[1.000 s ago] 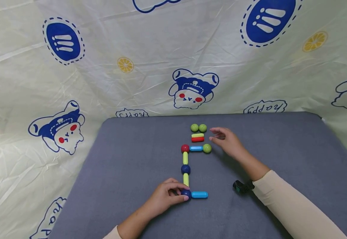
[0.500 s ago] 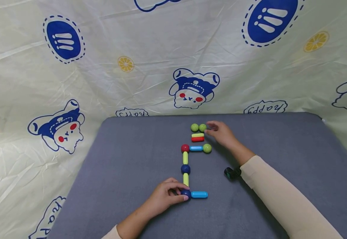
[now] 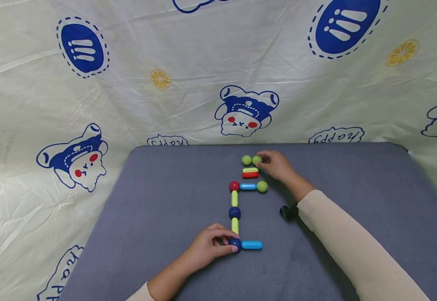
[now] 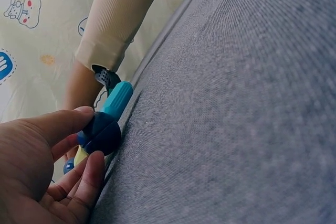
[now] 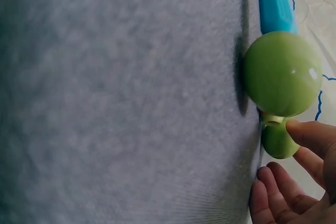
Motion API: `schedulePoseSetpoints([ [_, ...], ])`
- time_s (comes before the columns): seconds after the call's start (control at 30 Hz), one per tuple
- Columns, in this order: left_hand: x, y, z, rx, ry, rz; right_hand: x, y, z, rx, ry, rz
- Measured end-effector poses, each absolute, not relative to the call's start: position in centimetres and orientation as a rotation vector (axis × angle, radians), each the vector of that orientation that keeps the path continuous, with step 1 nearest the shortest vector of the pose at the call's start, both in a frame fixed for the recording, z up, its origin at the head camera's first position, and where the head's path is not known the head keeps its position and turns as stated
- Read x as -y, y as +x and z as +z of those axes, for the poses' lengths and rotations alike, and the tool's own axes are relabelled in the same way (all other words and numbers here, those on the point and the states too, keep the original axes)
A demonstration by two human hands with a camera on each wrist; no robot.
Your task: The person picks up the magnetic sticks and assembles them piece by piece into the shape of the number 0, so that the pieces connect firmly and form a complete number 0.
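My left hand (image 3: pixel 211 246) pinches a dark blue ball (image 4: pixel 103 132) between thumb and fingers. A light blue rod (image 3: pixel 252 245) sticks out from that ball to the right. From the same ball a line runs away over the table: a yellow-green rod (image 3: pixel 235 225), a second dark blue ball (image 3: pixel 235 212), another yellow-green rod (image 3: pixel 235 198) and a red ball (image 3: pixel 234 186). Right of the red ball come a light blue rod (image 3: pixel 248 187) and a green ball (image 5: pixel 283 73). Farther back, my right hand (image 3: pixel 276 165) pinches the right one of two loose green balls (image 3: pixel 256 160).
Beside the pinched ball sits the other loose green ball (image 3: pixel 246 160). A yellow-green rod (image 3: pixel 250 170) and a red rod (image 3: pixel 250 175) lie side by side just in front. Grey cloth covers the table (image 3: pixel 158 200); a printed sheet (image 3: pixel 188 83) hangs behind it.
My right hand has moved left and slightly back, from beside the loose green balls until its fingers grip the right one. My left hand has stayed on the dark blue ball.
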State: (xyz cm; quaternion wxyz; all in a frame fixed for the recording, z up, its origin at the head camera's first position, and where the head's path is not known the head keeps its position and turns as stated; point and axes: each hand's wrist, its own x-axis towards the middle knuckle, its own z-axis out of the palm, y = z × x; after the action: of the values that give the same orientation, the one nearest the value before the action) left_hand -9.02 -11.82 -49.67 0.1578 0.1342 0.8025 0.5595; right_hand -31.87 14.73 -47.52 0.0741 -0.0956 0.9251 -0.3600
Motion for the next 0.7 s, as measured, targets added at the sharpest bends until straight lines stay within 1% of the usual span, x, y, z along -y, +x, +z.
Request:
schedulePoseSetpoints([
  [0.17,11.8,-9.0,-49.6,-2.286,0.38,1.608,-14.9,-31.9,-47.6,-2.774,-0.266,-1.108],
  [0.37,11.8,-9.0,-49.7,-2.287,0.388,1.608,-15.6,-31.3,-47.1,-2.762,-0.152,-1.137],
  [0.53,11.8,-9.0,-49.7,-2.289,0.391,1.603,-16.1,-30.1,-46.1,-2.763,-0.124,-1.193],
  [0.7,11.9,-9.1,-49.8,-2.293,0.398,1.604,-16.5,-28.2,-44.7,-2.76,-0.191,-1.239],
])
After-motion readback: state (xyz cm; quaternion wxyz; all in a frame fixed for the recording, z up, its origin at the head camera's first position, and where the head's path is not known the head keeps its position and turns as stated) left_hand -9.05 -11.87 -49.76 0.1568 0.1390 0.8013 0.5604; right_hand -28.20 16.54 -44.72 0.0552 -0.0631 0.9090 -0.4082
